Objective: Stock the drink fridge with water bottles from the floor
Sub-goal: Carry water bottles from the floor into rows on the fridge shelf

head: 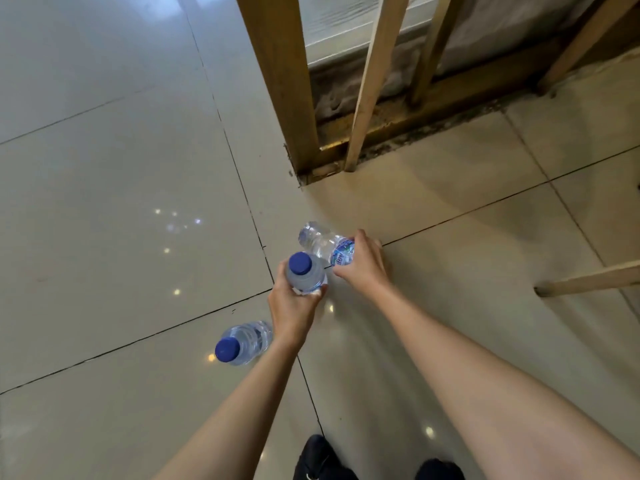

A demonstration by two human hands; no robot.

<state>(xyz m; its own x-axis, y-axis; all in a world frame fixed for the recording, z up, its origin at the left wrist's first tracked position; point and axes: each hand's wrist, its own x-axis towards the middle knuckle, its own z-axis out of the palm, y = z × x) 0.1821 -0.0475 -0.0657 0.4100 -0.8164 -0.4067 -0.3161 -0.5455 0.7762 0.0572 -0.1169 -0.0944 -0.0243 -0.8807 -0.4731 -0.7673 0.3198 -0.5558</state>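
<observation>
My left hand [292, 308] grips a clear water bottle with a blue cap [304, 273], held upright with the cap facing me. My right hand [362, 265] is closed around a second water bottle [320, 241] that lies tilted, its base pointing away to the upper left and its blue-and-white label partly under my fingers. A third water bottle with a blue cap [242, 344] stands on the tiled floor just left of my left wrist. No fridge is in view.
A wooden frame of posts and slats [280, 81] rises from the glossy beige tiled floor [121, 202] beyond the bottles. A loose wooden bar [588, 280] juts in from the right. My dark shoes [322, 459] show at the bottom edge.
</observation>
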